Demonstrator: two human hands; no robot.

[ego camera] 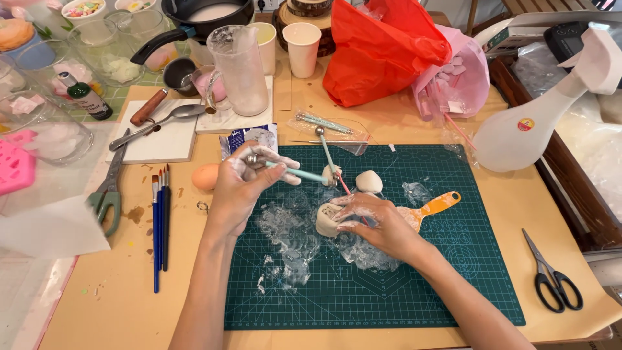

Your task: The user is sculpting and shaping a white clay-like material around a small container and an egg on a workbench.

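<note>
Tan counter [97, 304] is covered mid-span by a dark green gridded cutting mat [414, 285], smeared with white paste at its upper left. Near half of mat is left bare. A white spray bottle [518, 133] is stood off the mat's right top corner; black scissors [551, 279] are laid past its right edge. On the mat's smeared patch, a soft cream clay lump [327, 217] is pinned by the right hand [379, 223], fingers curled on it. A slim teal ball-tipped tool [301, 173] is pinched by the left hand [243, 185], just above the lump.

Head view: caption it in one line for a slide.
Left hand holds a ball-tipped tool while the right hand steadies a clay piece on a green cutting mat.
</note>
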